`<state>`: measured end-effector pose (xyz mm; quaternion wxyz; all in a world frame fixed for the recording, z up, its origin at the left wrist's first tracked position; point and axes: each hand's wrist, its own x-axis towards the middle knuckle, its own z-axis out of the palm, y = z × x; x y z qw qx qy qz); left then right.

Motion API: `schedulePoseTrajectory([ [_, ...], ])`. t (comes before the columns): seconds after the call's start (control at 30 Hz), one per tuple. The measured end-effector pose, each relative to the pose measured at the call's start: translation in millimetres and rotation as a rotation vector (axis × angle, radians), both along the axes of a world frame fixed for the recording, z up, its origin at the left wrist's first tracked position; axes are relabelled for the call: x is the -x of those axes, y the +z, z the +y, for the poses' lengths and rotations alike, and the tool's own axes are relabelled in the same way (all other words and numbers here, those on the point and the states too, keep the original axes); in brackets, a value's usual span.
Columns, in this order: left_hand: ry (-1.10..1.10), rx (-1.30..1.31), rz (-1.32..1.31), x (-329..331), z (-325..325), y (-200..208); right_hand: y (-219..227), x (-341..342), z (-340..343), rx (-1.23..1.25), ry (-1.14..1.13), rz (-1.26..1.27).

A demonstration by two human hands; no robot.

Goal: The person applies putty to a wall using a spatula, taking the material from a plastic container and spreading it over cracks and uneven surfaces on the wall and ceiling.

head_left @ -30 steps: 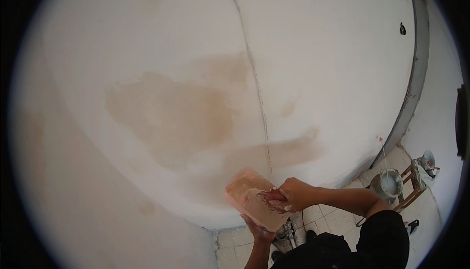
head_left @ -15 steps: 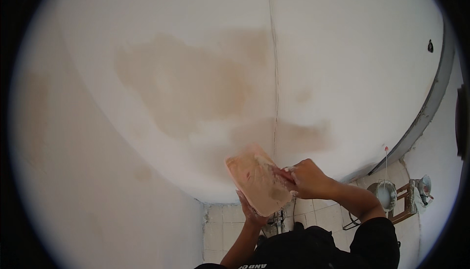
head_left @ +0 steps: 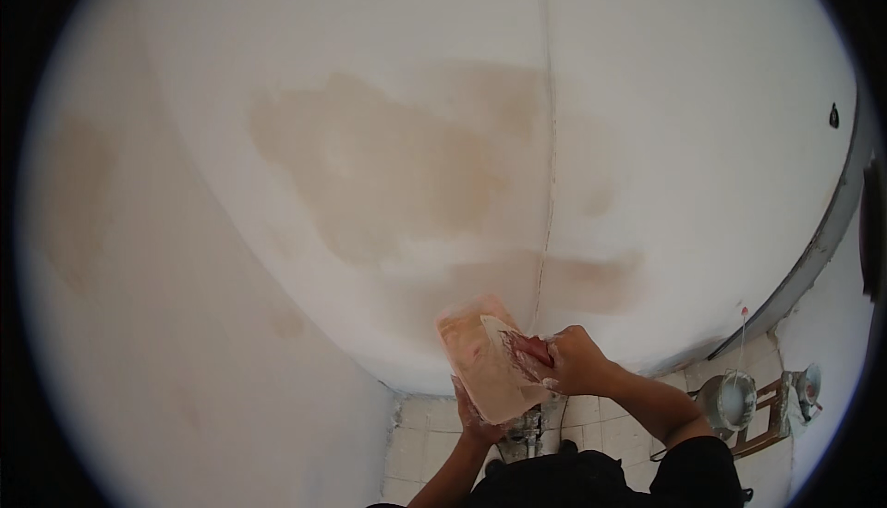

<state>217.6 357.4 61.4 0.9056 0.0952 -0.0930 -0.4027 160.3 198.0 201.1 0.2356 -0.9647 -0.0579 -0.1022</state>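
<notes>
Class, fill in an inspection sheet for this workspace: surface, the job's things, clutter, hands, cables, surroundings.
Surface: white wall with tan patches, blurred at their edges.
Job's things: pinkish board bearing pale paste; red-handled tool over it.
Clutter: bucket with a thin red-tipped rod, beside a wooden stool.
Hands: left hand holds the board's lower left side; right hand grips the tool's handle.
Cables: none certain; a thin dark line runs down the wall, cable or crack unclear.
Surroundings: pale tiled floor; adjoining wall on the left.
</notes>
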Motion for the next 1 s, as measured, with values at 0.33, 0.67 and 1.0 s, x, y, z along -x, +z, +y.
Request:
schedulePoseTrajectory([
  [0.33, -0.011, -0.042, -0.005, -11, 24, 5, -17, -27, 17, -0.03, 0.169, 0.092],
  [0.67, 0.076, -0.198, -0.024, -9, 50, -1, -13, -28, 48, 0.14, 0.103, 0.171],
  [1.0, 0.094, -0.183, -0.033, -15, 42, -26, -27, -38, 47, 0.129, 0.192, 0.266],
])
